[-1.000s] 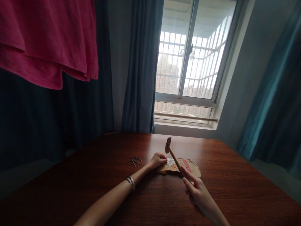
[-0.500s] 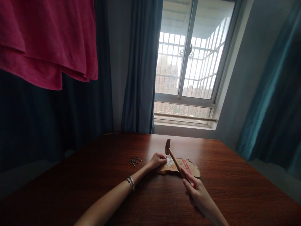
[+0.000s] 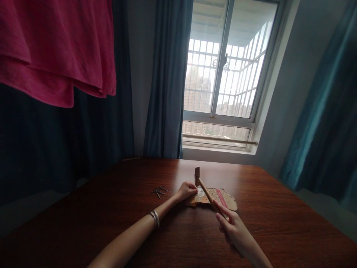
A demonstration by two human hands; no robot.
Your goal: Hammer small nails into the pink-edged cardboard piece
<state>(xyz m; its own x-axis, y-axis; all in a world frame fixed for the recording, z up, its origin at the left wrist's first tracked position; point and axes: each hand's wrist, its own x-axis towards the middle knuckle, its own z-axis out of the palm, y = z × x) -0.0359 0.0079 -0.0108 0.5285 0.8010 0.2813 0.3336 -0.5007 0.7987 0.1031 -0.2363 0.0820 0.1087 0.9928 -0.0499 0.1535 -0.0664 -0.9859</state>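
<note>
My right hand is wrapped round the wooden handle of a small hammer. The hammer's head is raised at the handle's far end, just above my left fingertips. Pinched in my left hand is a thin nail, upright at the left part of a patterned board. Its head is close to the hammer's face; I cannot tell whether they touch. The board lies flat, tan with dark dots, a whitish patch and a pink band. Left of my left hand lie several loose nails.
The dark wooden table carries all of this. A pink towel hangs at the upper left. Behind the table are a blue curtain and a window with bars outside; another curtain hangs at the right.
The hammer's head has moved slightly down and left, closer to the nail. My left hand, the board and the loose nails stay in place.
</note>
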